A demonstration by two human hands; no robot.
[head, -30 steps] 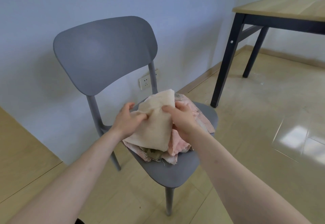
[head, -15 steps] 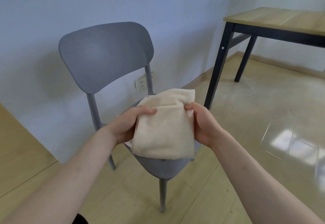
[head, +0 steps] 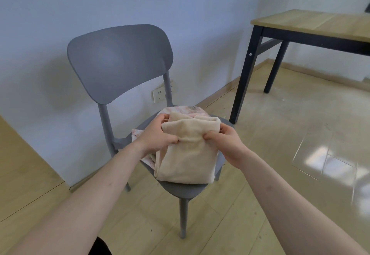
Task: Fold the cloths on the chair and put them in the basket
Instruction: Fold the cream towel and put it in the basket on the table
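cream cloth (head: pixel 186 154) | half a second back held up as a flat panel, now doubled over above the near chair (head: pixel 120 62) seat | pinched by left hand (head: pixel 158 136) and right hand (head: pixel 226 142) | fold advancing (basket unseen); pink cloth (head: pixel 180 111) is left beneath

Wood table (head: pixel 312 24), wall socket (head: pixel 159 95)
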